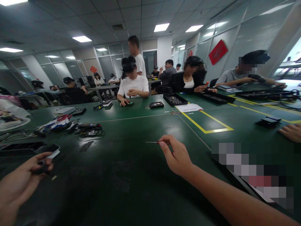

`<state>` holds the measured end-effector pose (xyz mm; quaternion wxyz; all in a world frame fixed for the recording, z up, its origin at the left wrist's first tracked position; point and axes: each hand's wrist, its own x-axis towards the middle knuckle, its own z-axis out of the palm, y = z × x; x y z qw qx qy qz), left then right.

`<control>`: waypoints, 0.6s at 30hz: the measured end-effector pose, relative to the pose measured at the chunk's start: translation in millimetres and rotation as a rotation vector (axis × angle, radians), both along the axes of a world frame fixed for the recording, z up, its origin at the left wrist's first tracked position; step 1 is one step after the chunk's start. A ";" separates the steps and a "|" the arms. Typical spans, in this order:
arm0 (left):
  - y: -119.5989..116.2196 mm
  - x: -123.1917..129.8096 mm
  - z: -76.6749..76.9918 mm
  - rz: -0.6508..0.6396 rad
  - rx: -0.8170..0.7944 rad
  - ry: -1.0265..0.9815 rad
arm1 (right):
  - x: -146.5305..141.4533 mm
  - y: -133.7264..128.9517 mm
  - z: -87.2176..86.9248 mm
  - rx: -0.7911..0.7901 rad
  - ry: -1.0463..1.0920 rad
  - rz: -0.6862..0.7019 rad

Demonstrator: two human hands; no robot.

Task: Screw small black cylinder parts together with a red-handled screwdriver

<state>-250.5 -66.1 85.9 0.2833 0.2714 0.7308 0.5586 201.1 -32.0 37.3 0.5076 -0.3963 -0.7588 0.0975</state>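
Note:
My right hand (175, 153) is closed in a pinch around the red handle of a small screwdriver (151, 142). Its thin metal shaft points left, above the green table. At the lower left, my left hand (23, 180) curls its fingers around a roll of black tape (41, 168). A short loose end with a pale tip hangs below that roll. Just past the left fingertips is a white device with a dark top (55, 152); whether the fingers touch it I cannot tell.
Bundled black cables (90, 130) and gloves (56, 124) lie at the left. A hard drive (156, 104) and black trays (175, 99) stand across the green table (131, 188). Several people work opposite; a co-worker's hand (291, 131) rests at the right, near a black part (268, 121).

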 end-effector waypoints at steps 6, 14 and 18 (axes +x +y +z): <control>35.3 88.4 -22.9 -0.449 0.164 -0.177 | -2.0 -0.8 -1.0 0.010 0.022 -0.022; 74.7 219.1 -56.6 -0.751 0.400 -0.151 | -2.9 0.6 2.7 -0.073 0.046 -0.093; 85.2 258.3 -75.4 -0.832 0.378 0.193 | -1.7 2.1 2.6 -0.113 0.053 -0.121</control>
